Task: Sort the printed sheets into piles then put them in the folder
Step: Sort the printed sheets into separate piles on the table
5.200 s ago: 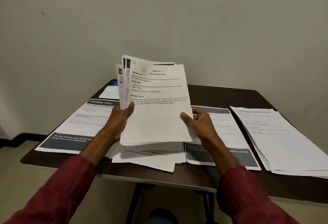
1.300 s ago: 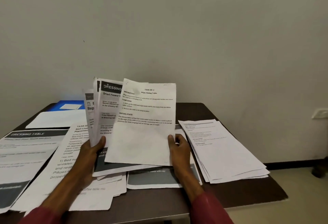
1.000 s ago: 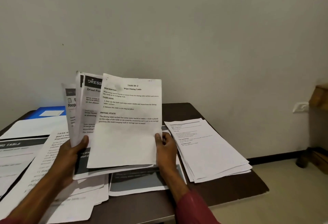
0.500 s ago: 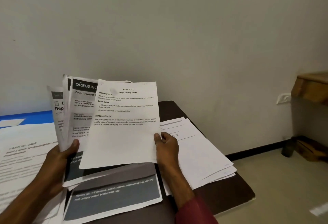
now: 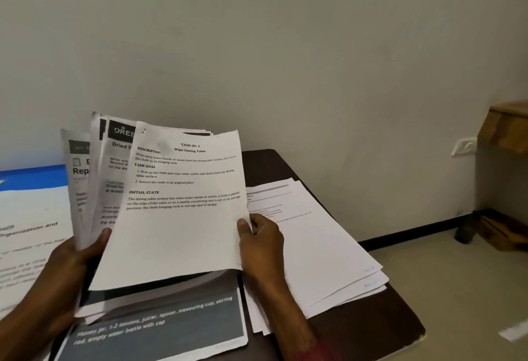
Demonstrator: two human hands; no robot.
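Note:
My left hand (image 5: 67,269) grips a fanned stack of printed sheets (image 5: 97,177) held upright over the table. In front of that stack, my right hand (image 5: 261,243) pinches the right edge of a plain white sheet headed "Wipe Dining Table" (image 5: 177,217). A pile of plain white text sheets (image 5: 320,249) lies on the table just right of my right hand. Below my hands lies a sheet with a grey footer band (image 5: 160,323). The blue folder (image 5: 34,174) shows at the far left, partly under white sheets (image 5: 31,235).
The dark brown table (image 5: 380,329) ends at its right corner close to the white pile. Beyond it are a beige floor, a wall socket (image 5: 464,146) and a wooden piece of furniture (image 5: 505,129) at the right edge.
The view has swung right, so the left piles have slid out of frame. My right hand has drawn the "Wipe Dining Table" sheet rightwards, closer to the white pile.

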